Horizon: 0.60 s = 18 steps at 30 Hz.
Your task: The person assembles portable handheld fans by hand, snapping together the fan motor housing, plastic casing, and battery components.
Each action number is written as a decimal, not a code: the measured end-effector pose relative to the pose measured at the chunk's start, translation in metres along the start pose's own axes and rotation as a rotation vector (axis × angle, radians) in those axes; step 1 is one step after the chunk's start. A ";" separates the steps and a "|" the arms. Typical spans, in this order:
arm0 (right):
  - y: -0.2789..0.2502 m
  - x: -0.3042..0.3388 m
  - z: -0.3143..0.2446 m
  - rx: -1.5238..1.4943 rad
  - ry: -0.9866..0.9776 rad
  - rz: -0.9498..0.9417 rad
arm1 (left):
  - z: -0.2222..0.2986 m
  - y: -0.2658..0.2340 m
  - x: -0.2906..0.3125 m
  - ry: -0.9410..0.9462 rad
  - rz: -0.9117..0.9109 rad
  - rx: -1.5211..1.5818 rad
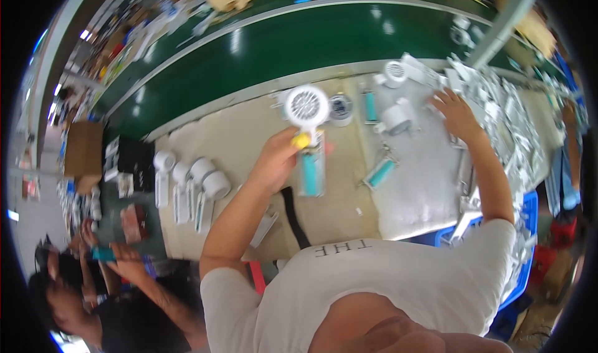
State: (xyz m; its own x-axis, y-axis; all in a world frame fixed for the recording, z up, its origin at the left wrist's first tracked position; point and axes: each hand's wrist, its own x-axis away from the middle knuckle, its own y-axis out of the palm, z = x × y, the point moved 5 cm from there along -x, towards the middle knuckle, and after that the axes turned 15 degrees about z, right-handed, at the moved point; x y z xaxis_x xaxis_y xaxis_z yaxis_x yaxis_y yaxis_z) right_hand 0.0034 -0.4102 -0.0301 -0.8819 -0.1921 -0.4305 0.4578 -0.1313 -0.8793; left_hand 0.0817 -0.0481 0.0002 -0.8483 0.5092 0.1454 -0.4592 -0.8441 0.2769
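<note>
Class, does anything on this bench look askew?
Slightly: one oblong teal-and-white piece lies slanted, while the similar teal piece beyond it runs straight; the whitish elongated parts at right are jumbled.

We have a passage over the bare beige mat (233, 135) between the white fans (208, 177) at left and our left hand (280, 160), whose raised handheld fan (306, 107) blocks the middle. Turquoise-bodied pieces (381, 174) and a white housing (395, 117) obstruct the space before our right hand (458, 113). Nearer us, the metal sheet (423, 203) offers room; a heap of white parts (498, 129) bars the right.
</note>
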 end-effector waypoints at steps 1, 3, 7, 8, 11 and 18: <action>0.006 -0.001 0.004 -0.287 0.115 -0.100 | -0.002 -0.001 -0.009 0.027 -0.002 0.022; 0.018 0.000 0.016 -0.119 0.005 -0.172 | 0.001 -0.004 -0.019 0.074 0.018 0.043; 0.012 -0.001 0.013 -0.430 0.537 0.242 | 0.002 -0.012 -0.014 0.018 0.059 -0.046; 0.007 -0.004 0.010 -0.432 0.533 0.251 | 0.004 -0.013 -0.015 0.063 0.102 0.013; -0.033 -0.040 -0.069 -1.078 0.848 0.162 | 0.003 -0.010 -0.013 0.152 0.233 0.218; -0.104 -0.099 -0.212 -0.665 0.153 0.343 | -0.003 -0.004 -0.014 0.179 0.322 0.445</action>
State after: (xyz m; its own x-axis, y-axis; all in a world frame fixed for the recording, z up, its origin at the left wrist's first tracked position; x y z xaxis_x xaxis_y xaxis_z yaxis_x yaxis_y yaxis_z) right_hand 0.0189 -0.1710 0.0611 -0.7305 0.0265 -0.6824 0.5875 0.5339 -0.6081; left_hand 0.0947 -0.0523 -0.0060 -0.9762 0.1687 0.1361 -0.0479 -0.7801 0.6238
